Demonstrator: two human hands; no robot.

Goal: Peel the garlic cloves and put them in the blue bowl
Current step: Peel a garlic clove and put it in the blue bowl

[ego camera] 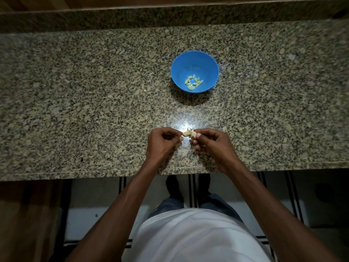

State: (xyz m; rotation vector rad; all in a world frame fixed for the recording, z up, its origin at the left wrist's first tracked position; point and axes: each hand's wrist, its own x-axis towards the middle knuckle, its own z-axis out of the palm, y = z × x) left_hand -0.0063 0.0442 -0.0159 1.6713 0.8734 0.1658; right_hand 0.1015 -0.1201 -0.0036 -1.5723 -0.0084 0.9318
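While pinching one garlic clove point(188, 134) from either side, left hand point(162, 141) and right hand point(211, 142) with fingers curled, raised just above the counter point(75, 110) near its front edge. Farther toward the back edge, well apart, blue bowl point(194, 71) holding a cluster of peeled cloves point(193, 83) at its bottom.
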